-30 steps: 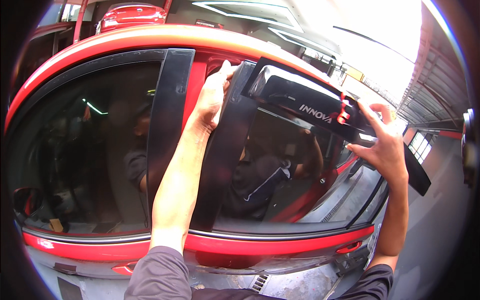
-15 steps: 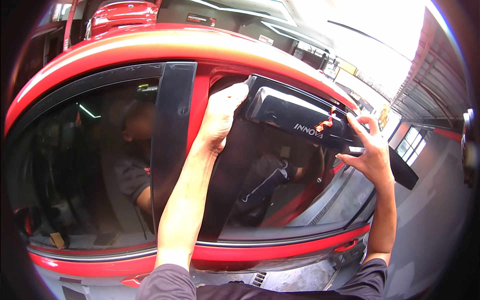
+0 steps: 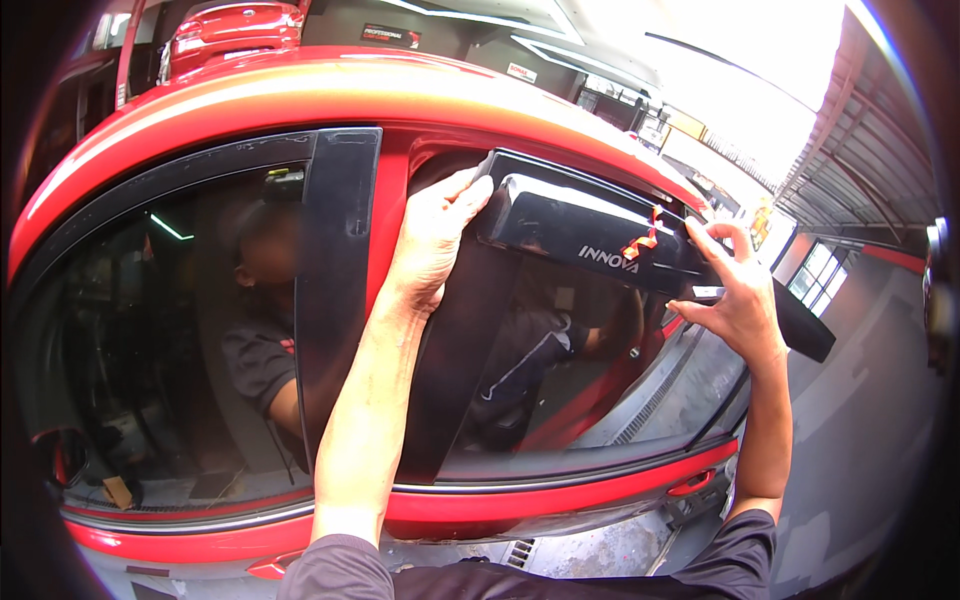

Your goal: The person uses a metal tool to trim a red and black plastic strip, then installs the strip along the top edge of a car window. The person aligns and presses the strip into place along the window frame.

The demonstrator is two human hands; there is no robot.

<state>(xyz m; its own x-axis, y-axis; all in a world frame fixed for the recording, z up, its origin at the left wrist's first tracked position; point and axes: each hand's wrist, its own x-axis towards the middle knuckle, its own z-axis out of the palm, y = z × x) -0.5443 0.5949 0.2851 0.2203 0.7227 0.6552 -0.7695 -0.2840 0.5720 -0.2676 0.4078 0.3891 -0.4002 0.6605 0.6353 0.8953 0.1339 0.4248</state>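
Note:
A glossy black window visor (image 3: 560, 222) lies along the upper edge of the red car's rear door window (image 3: 540, 370). Its left end is pinched by my left hand (image 3: 432, 235), thumb and fingers closed around the edge. Farther along to the right, my right hand (image 3: 738, 290) grips the visor with fingers on the top edge and thumb at the lower edge. Past that hand, the visor's dark end (image 3: 808, 325) sticks out beyond the car. A curled red-orange strip (image 3: 645, 240) hangs over the visor's front face.
The front window (image 3: 200, 350) mirrors a person, and a black pillar (image 3: 340, 250) stands between the windows. The red roof (image 3: 330, 85) curves above. Behind it is another red car (image 3: 235, 40). A red door handle (image 3: 690, 484) sits low on the right.
The view has shifted slightly, so the car and visor appear a little farther left. Both hands keep their hold on the visor.

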